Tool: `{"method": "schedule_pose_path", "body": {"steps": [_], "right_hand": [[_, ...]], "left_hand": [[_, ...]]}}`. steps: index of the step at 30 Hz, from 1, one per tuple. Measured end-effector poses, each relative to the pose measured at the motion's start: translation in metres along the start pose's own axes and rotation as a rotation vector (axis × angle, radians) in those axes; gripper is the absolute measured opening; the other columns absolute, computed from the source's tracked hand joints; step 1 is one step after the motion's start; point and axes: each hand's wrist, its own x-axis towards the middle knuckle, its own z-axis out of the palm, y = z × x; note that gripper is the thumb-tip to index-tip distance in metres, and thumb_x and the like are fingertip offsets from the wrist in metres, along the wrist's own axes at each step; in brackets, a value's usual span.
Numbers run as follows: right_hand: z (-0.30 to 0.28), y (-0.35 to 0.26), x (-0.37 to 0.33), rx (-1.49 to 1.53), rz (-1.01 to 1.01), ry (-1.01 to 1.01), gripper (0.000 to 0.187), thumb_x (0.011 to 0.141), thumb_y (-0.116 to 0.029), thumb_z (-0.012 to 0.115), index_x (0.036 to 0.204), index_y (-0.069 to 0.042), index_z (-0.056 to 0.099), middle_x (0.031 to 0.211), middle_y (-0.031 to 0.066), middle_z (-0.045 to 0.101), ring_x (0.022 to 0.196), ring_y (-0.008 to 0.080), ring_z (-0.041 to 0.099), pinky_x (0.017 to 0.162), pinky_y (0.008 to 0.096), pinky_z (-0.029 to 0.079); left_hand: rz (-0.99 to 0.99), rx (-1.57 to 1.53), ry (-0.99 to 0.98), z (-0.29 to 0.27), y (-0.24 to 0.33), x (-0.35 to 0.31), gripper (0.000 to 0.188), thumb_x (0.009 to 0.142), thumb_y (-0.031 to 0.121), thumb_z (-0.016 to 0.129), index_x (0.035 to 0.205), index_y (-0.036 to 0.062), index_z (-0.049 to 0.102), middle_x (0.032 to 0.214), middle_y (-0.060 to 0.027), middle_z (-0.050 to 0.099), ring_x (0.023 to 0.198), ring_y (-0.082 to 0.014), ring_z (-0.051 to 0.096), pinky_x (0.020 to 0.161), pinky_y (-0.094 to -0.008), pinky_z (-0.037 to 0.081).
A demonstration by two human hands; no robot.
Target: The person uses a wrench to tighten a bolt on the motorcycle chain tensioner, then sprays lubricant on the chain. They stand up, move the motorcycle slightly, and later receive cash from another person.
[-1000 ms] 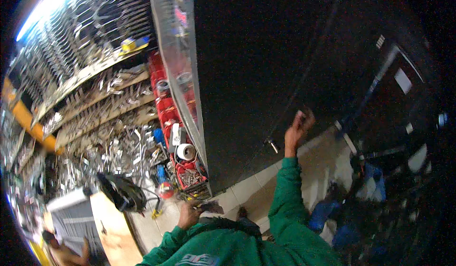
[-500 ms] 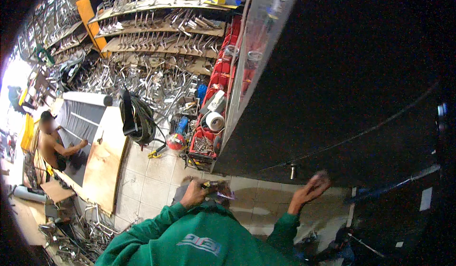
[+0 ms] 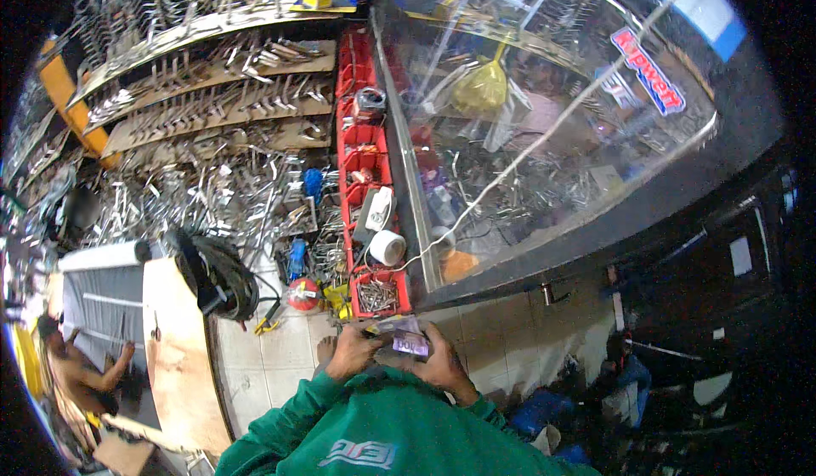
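Observation:
In front of my green-sleeved chest, both hands meet at a purple banknote (image 3: 410, 343). My left hand (image 3: 350, 354) is closed on the note's left side, together with some greyish and yellowish paper that may be more notes. Against the note's right side, my right hand (image 3: 448, 369) is closed, its thumb along the edge. The hands hide part of what lies beneath the note.
A red bin (image 3: 380, 296) of metal bolts stands just beyond my hands, with a white roll (image 3: 387, 247) above it. To the right runs a clear-walled partition (image 3: 544, 161). On the left, another person (image 3: 85, 365) works at a table with dark sheet material.
My right hand has come in from far out on the right to the banknote beside my left hand. My view has swung to the right, showing more of the clear partition.

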Motion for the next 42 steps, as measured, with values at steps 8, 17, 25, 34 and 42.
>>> {"method": "schedule_pose_path", "body": {"steps": [8,17,25,34,42], "right_hand": [[0.078,-0.029,0.034,-0.242,-0.004,0.234,0.042,0.083,-0.013,0.081,0.118,-0.001,0.062,0.107,0.0166,0.069,0.100,0.0258,0.068,0.087,0.0384,0.054],[0.090,-0.030,0.039,-0.091,-0.049,0.586,0.019,0.089,-0.013,0.077,0.090,0.000,0.063,0.074,0.0120,0.066,0.067,0.0152,0.058,0.063,0.0355,0.047],[0.088,-0.037,0.029,-0.031,0.037,0.566,0.028,0.088,-0.017,0.078,0.104,0.002,0.064,0.099,0.0166,0.072,0.092,0.0255,0.069,0.084,0.0383,0.053],[0.095,-0.028,0.028,-0.042,0.114,0.506,0.043,0.089,-0.030,0.077,0.115,0.003,0.067,0.109,0.0194,0.073,0.102,0.0309,0.070,0.091,0.0397,0.053],[-0.048,0.005,-0.012,0.137,0.159,0.780,0.024,0.090,-0.017,0.075,0.106,0.000,0.071,0.107,0.0124,0.075,0.088,0.0239,0.071,0.079,0.0381,0.057]], "left_hand": [[-0.011,0.002,-0.026,-0.079,0.012,-0.001,0.026,0.086,0.022,0.079,0.095,-0.0017,0.074,0.066,-0.0006,0.064,0.059,-0.0109,0.053,0.055,-0.0321,0.043],[-0.005,0.002,-0.107,-0.123,0.017,-0.016,0.039,0.085,0.016,0.083,0.118,0.0003,0.072,0.084,-0.0022,0.068,0.065,-0.0089,0.060,0.057,-0.0242,0.049],[-0.044,0.015,-0.248,-0.119,0.036,-0.006,0.033,0.098,0.028,0.068,0.112,-0.0018,0.074,0.087,-0.0051,0.072,0.064,-0.0095,0.062,0.054,-0.0259,0.049],[0.126,0.056,-0.360,-0.077,0.030,0.023,0.046,0.100,0.038,0.064,0.120,-0.0031,0.065,0.109,-0.0094,0.070,0.096,-0.0177,0.063,0.089,-0.0337,0.049],[0.072,0.156,-0.019,-0.062,0.001,0.014,0.038,0.101,0.034,0.061,0.110,-0.0018,0.071,0.082,-0.0076,0.069,0.076,-0.0167,0.061,0.074,-0.0364,0.051]]}}
